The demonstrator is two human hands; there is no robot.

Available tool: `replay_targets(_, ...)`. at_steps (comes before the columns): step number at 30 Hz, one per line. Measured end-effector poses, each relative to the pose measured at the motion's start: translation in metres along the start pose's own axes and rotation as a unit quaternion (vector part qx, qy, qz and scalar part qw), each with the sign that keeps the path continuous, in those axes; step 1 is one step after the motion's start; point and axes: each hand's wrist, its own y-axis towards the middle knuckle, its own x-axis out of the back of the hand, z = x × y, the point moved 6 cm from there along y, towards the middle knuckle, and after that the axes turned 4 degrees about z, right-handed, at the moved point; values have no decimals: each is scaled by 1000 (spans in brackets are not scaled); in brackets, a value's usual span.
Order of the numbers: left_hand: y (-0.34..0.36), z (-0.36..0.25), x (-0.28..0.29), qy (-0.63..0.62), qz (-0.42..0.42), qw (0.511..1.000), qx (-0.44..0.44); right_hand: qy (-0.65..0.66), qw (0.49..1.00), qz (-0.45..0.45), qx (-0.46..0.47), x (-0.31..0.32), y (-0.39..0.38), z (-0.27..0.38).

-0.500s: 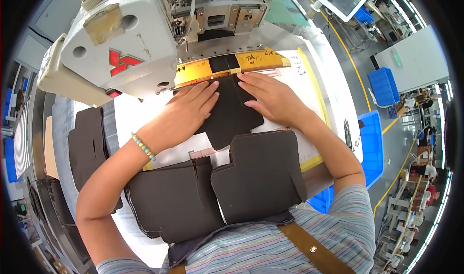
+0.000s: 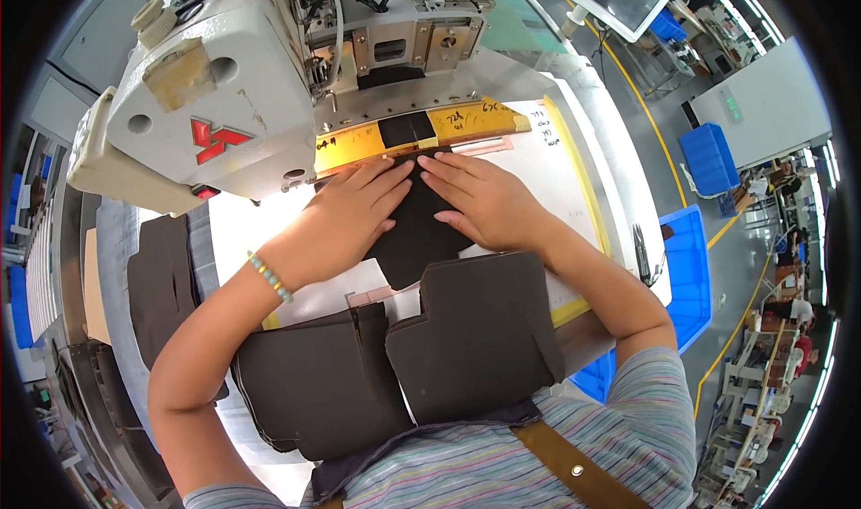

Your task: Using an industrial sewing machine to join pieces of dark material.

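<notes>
Dark panel [image 2: 416, 240] lies under flat left hand [image 2: 348, 213] and right hand [image 2: 489, 202], each grip apart.

White work surface [image 2: 235, 240] glaring, overexposed; strip lights [image 2: 827, 383] bright along right rim; edges bowed, corners black.

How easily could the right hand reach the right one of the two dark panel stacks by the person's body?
Probably yes, easily: the right hand rests on a dark panel just beyond the right stack, and nothing visible covers that stack or blocks the way.
</notes>
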Motion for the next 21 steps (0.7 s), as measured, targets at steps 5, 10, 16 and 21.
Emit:
replay_targets(5,-39,-9,18,2,74,997,33,-3,1000,13,-20,0,-2,-1)
replay_targets(10,-75,5,20,71,52,995,40,-23,1000,10,-6,3,2,2)
replay_targets(16,-81,10,5,81,34,995,54,-41,999,11,-7,4,1,4)
replay_targets(21,-82,11,4,85,35,994,58,-31,999,12,-7,4,0,4)
